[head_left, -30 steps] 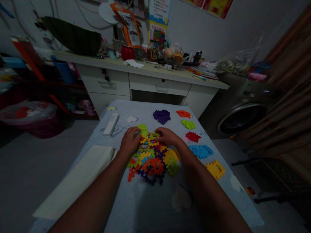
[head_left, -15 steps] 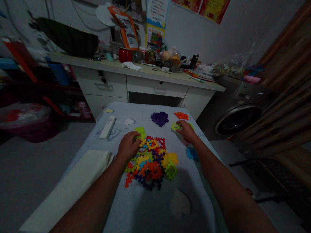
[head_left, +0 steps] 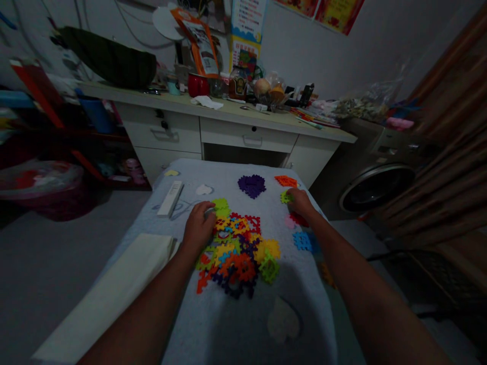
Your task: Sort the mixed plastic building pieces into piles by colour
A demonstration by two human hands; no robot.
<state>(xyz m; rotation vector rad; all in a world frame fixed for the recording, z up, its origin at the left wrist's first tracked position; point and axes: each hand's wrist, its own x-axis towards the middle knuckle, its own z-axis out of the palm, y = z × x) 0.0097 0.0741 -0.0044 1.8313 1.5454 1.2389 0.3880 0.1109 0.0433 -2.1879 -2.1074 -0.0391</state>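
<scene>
A mixed pile of colourful interlocking plastic puzzle pieces [head_left: 238,253] lies on the cloth-covered table. My left hand [head_left: 198,228] rests at the pile's left edge, thumb and forefinger apart, fingertips beside a yellow-green puzzle piece [head_left: 221,207]; nothing shows in its grasp. At the table's right side, my right hand [head_left: 301,203] has its fingers closed on another yellow-green puzzle piece [head_left: 285,196], partly hidden by them. Orange pieces [head_left: 286,181] lie just beyond that hand, and blue pieces [head_left: 303,241] lie nearer, left of the forearm. A purple heart-shaped group of pieces [head_left: 251,186] lies between the hands, farther back.
A long white box [head_left: 170,199] lies on the table's left, with folded pale material [head_left: 114,284] along the left edge. Behind stands a cluttered white desk [head_left: 249,129]. A washing machine [head_left: 375,167] stands at the right.
My right hand has shifted slightly right with the yellow-green piece, uncovering pink and red pieces below it. My left hand has drawn back a little to the left from the pile.
</scene>
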